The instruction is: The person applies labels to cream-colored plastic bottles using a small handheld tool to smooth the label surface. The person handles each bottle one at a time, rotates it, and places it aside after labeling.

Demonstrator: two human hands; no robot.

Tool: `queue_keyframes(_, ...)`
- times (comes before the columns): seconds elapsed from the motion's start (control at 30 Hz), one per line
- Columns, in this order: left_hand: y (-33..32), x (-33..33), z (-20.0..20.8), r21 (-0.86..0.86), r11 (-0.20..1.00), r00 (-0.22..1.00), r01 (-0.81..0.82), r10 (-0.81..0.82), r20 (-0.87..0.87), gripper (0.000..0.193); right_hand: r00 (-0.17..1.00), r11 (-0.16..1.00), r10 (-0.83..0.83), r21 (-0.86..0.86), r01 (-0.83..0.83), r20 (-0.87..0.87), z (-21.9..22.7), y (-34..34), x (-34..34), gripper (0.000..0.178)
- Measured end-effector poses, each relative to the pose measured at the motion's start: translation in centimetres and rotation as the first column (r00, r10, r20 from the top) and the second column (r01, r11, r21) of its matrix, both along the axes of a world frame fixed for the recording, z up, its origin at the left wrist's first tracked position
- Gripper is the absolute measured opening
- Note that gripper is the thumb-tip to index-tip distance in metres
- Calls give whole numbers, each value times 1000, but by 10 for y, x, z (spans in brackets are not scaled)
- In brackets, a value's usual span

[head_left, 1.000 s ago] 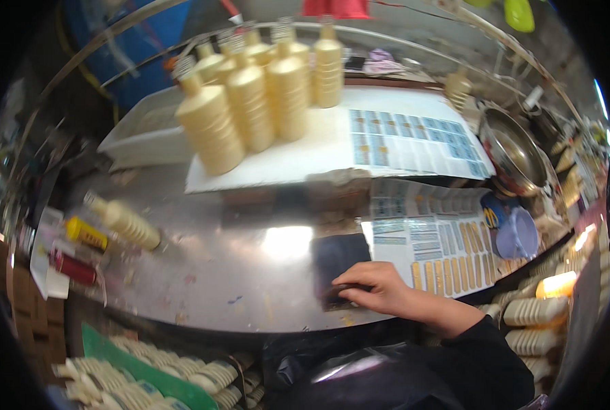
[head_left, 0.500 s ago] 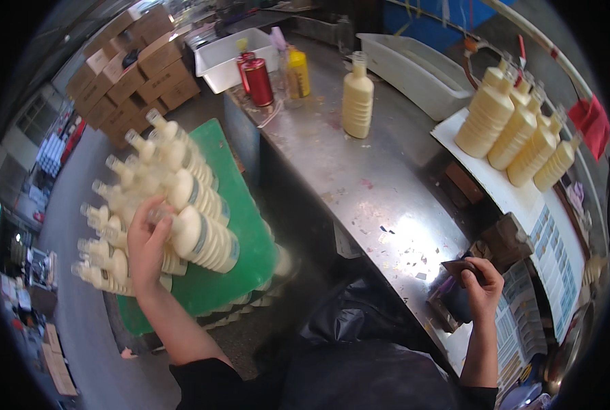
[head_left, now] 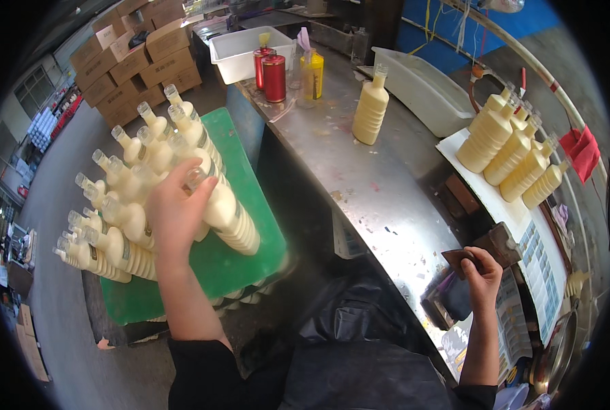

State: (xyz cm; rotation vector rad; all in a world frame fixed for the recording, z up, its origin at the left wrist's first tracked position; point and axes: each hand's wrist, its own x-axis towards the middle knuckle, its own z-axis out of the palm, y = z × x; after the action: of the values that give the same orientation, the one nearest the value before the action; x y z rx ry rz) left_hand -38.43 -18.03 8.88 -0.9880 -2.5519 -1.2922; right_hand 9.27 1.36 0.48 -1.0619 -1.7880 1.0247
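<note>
At the left, my left hand [head_left: 179, 205] has its fingers closed round the clear neck of a cream-coloured ribbed bottle [head_left: 233, 219]. The bottle tilts in the picture above a green board [head_left: 267, 225], and I cannot tell whether its base touches it. Several like bottles [head_left: 124, 222] stand close together on that board, beside and beyond the hand. Over the right side of the metal table [head_left: 346, 184], my right hand [head_left: 484, 277] pinches a small flat dark-brown piece [head_left: 457, 262], like a scraper, between thumb and fingers. A dark block-like object [head_left: 448, 301] sits just below it.
One cream bottle [head_left: 371, 109] stands alone on the table. More cream bottles [head_left: 506, 150] stand on a white board [head_left: 448, 145] at the right. Red canisters [head_left: 274, 78], a yellow container [head_left: 312, 74] and white tubs [head_left: 421, 89] are at the back. Cartons [head_left: 137, 65] are stacked far left.
The view has shifted slightly. My left hand, still on the bottle's neck, appears farther right and higher with the bottle. My right hand keeps the brown piece in nearly the same place.
</note>
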Motion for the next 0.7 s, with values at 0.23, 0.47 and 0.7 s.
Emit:
queue_keyframes(0.23, -32, -28, 5, -16, 991, 981, 135, -131, 146, 45, 998, 998, -66, -21, 66, 1, -10, -2, 18, 22)
queue_keyframes(0.47, -42, -18, 12, -53, 972, 962, 228, -217, 166, 52, 990, 989, -136, -51, 137, 29, -11, 0, 29, 21)
queue_keyframes(0.7, -6, 27, 0, -137, 927, 735, -350, 181, -653, 46, 979, 972, -205, -113, 206, 21, -15, -3, 49, 23)
